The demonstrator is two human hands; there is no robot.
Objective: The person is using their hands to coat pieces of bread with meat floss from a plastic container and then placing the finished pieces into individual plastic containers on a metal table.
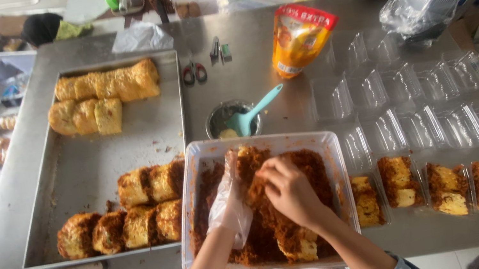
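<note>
On the steel bench [255, 73], a clear plastic tub [205, 160] of brown crumbs sits at 6 o'clock. The left hand [230, 204], in a thin plastic glove, rests half-curled in the crumbs, gripping nothing I can make out. The bare right hand [288, 192] closes on a pinch of crumbs. A coated cake piece [297, 245] lies at the tub's near edge.

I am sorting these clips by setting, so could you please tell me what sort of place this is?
Probably a small food-packing workshop or bakery: a steel worktable, a metal tray of coated rolls, and rows of clear clamshell boxes, some filled.
</note>
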